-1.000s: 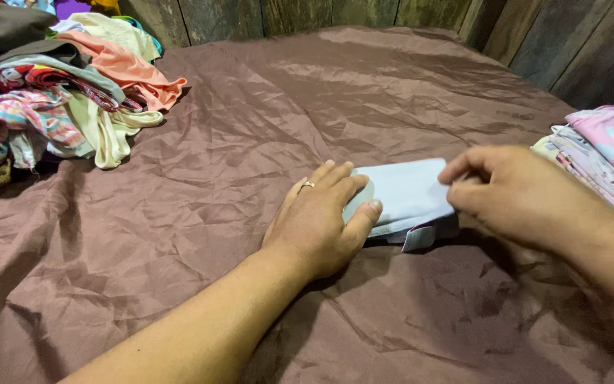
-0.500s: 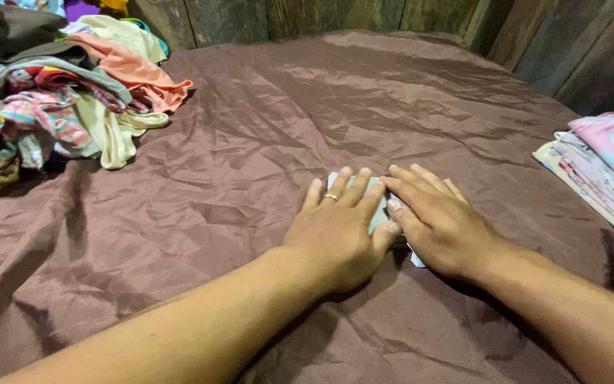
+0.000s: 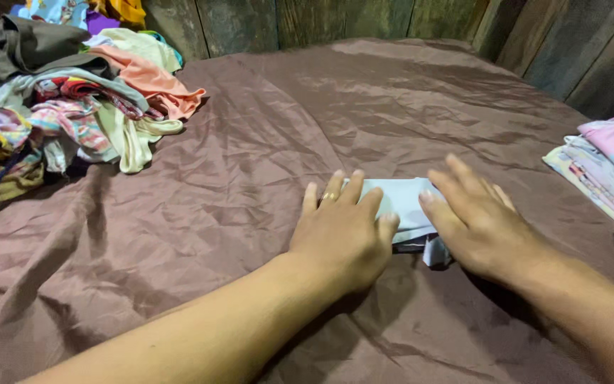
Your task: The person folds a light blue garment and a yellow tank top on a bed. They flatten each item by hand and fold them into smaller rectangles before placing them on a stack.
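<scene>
A small folded pale blue garment (image 3: 404, 203) lies on a creased brown sheet (image 3: 236, 178). My left hand (image 3: 342, 235), with a ring on one finger, presses flat on the garment's left part, fingers together. My right hand (image 3: 481, 220) lies flat on its right part with the fingers spread. A white tag end of the garment shows below, between the two hands. Neither hand grips anything.
A heap of loose mixed-colour clothes (image 3: 65, 99) fills the far left. A stack of folded pink and patterned clothes (image 3: 609, 171) sits at the right edge. Dark wooden plank walls (image 3: 364, 18) close the back and the right corner.
My right hand folded the blue cloth over towards the left hand, pressed beside it, then slid right along the garment, uncovering its middle. The left hand stayed pressing.
</scene>
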